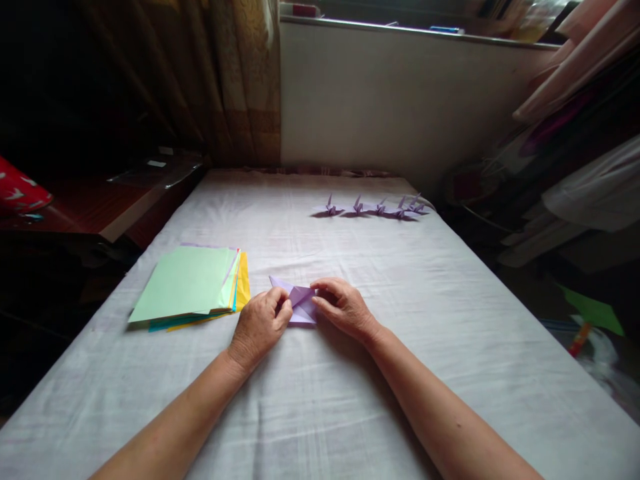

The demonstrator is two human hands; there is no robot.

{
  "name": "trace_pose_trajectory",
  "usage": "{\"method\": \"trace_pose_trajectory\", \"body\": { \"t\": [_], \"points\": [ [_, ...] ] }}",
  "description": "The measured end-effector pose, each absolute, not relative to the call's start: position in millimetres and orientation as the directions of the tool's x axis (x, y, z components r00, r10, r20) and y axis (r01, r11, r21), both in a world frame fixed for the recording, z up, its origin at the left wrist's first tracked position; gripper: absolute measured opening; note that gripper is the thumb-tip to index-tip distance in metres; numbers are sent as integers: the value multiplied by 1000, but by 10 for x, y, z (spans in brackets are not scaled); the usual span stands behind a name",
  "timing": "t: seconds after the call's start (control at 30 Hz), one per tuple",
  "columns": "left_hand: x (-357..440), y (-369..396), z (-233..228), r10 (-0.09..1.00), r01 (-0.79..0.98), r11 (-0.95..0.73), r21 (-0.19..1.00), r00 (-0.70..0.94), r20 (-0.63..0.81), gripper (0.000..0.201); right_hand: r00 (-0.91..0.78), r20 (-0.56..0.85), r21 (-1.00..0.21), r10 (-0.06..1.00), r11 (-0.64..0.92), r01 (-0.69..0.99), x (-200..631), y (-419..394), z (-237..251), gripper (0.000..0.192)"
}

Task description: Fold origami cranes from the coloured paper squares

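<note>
A partly folded sheet of purple origami paper lies on the white cloth between my two hands. Its pointed corner sticks up toward the upper left, and creases show across its middle. My left hand is closed, thumb and fingers pinching the paper's left side. On the opposite side, my right hand has its fingers bent and its thumb against the paper's right edge, gripping it there. Part of the paper is hidden behind the left fingers. Left of my left hand is a stack of coloured paper, pale green on top.
Several folded purple paper cranes stand in a row at the far right of the cloth-covered table. A brown curtain and a white wall rise behind. Clothes hang at the right; a wooden surface is at the left.
</note>
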State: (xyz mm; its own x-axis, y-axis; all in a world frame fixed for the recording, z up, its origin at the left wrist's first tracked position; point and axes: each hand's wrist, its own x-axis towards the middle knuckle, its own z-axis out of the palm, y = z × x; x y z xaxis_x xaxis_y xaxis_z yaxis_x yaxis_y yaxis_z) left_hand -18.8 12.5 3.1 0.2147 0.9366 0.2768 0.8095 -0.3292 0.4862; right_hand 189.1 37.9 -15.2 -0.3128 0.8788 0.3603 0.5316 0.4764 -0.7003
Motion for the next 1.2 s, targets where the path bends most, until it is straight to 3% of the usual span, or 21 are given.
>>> {"method": "trace_pose_trajectory", "body": {
  "t": [0.2,0.43,0.57,0.77,0.9,1.2],
  "points": [
    [-188,151,31,964,792,-235,563,114,241,22,-346,401,-616,848,529,583,1824,451,-157,37],
    [-194,208,113,995,767,-100,633,67,76,26,-401,340,-577,851,525,626,1652,662,-102,10],
    [-172,303,208,993,820,-70,568,109,-35,28,-389,355,-601,850,526,602,1635,686,-130,3],
    [-172,339,241,997,857,-66,511,81,-7,18,-375,388,-643,842,539,544,1684,658,-147,16],
    [-204,385,243,999,874,-32,485,49,-22,17,-358,387,-649,850,527,549,1663,647,-134,11],
    [-238,481,191,1000,820,26,571,-16,-22,17,-328,393,-729,859,508,459,1695,621,-96,8]
  ]
}}
